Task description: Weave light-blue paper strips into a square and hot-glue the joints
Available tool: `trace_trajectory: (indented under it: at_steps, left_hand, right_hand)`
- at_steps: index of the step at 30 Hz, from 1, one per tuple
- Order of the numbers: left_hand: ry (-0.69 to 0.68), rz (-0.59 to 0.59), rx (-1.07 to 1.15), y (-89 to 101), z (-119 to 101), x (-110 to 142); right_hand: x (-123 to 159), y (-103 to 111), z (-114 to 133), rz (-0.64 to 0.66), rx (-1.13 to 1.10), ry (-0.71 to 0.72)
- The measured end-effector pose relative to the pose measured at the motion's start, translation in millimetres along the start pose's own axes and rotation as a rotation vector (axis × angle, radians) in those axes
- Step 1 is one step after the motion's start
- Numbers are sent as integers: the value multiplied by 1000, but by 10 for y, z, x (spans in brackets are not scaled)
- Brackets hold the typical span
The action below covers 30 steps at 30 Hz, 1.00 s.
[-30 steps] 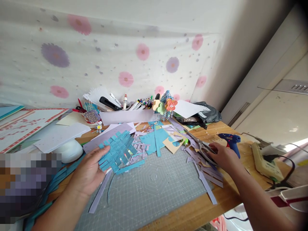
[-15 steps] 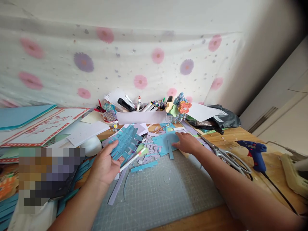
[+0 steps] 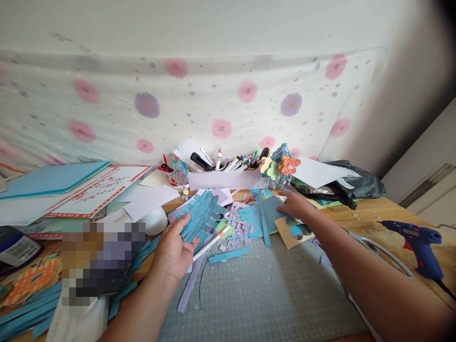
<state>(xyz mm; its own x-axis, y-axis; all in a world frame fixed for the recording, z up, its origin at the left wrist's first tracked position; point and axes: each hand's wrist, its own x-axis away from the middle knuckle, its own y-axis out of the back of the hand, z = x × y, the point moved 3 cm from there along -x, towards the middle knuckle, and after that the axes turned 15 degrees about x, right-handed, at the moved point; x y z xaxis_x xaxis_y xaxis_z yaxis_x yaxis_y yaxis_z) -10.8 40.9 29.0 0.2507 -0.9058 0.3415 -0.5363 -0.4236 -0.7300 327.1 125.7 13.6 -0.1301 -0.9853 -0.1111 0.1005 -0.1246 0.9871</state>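
My left hand (image 3: 174, 248) is closed on a woven piece of blue paper strips (image 3: 201, 216), held tilted above the clutter, with the thumb on its face. Beside those fingers is a white pen (image 3: 212, 243) with a red band; I cannot tell if the hand also holds it. My right hand (image 3: 295, 207) reaches to the right edge of a blue paper sheet (image 3: 252, 221), thumb and fingers apart. A loose blue strip (image 3: 265, 223) lies across that sheet. Close under the right hand is a tan card (image 3: 285, 232) with a rounded cutout. Some right fingertips are hidden.
Purple and blue paper scraps (image 3: 238, 223) lie at the back of a grey cutting mat (image 3: 256, 285). Behind them stands a box (image 3: 228, 180) of pens. A blue glue gun (image 3: 418, 242) and grey-handled scissors (image 3: 381, 251) are at right. Papers (image 3: 117, 190) are stacked at left.
The view has swung left. My right hand has drawn back to the right across the blue sheet, and the tan card with the cutout now shows. My left hand still holds the woven piece.
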Motion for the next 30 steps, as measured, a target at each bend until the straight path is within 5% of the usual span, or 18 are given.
trace_trajectory:
  at_steps: [6, 11, 15, 19, 24, 27, 30]
  left_hand:
    - [-50, 23, 27, -21, 6, -6]
    - [-48, 19, 41, 0, 18, -29]
    - [-39, -2, 34, 9, 21, -29]
    - [-42, -21, 29, 14, 34, -32]
    - [-68, -3, 25, 11, 20, -51]
    - [-118, 25, 48, -1, -28, -55]
    - [-140, 77, 84, -26, -83, -43]
  right_hand:
    - [70, 431, -337, -62, -281, 28]
    - [342, 774, -513, -430, -526, -18]
    - [580, 751, -610, -683, -555, -88]
    - [683, 663, -652, -745, -482, -109]
    - [676, 682, -490, -875, -187, 217]
    - [635, 583, -360, -848, 10, 370]
    - [586, 366, -249, -584, 228, 460]
